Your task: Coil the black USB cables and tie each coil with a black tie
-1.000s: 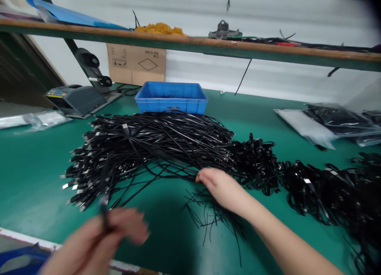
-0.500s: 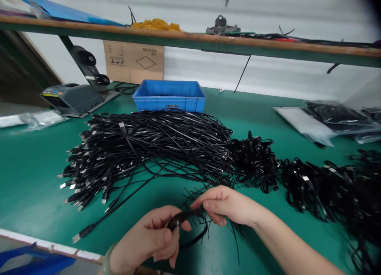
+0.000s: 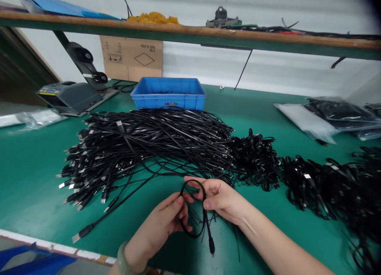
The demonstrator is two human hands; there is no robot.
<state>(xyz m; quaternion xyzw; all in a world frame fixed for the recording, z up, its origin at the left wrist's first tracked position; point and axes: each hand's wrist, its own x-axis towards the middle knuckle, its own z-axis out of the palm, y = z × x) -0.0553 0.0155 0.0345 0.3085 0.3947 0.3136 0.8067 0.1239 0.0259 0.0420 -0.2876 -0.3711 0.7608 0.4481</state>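
A black USB cable [image 3: 193, 237] is bent into an upright loop between my two hands. My left hand [image 3: 168, 215] pinches the loop's left side between thumb and fingers. On the opposite side my right hand [image 3: 220, 197] grips the cable, thumb in front and fingers behind. One connector end [image 3: 211, 246] hangs down below my right hand; the other end cannot be made out. Just beyond my hands lies a large pile of straight black USB cables [image 3: 160, 136]. Thin black ties [image 3: 195, 217] are scattered on the table under the loop.
Coiled cable bundles [image 3: 321, 183] spread along the right. A blue bin [image 3: 169, 98] stands behind the pile, with a grey tape-dispenser-like machine [image 3: 71, 96] at back left. Plastic bags [image 3: 336, 116] lie at back right. A shelf [image 3: 190, 31] crosses above the green table [image 3: 26, 187].
The cable, earlier bunched between my hands, is now opened into a round loop with one connector hanging down. My left hand has turned and moved up slightly; my right hand has risen a little.
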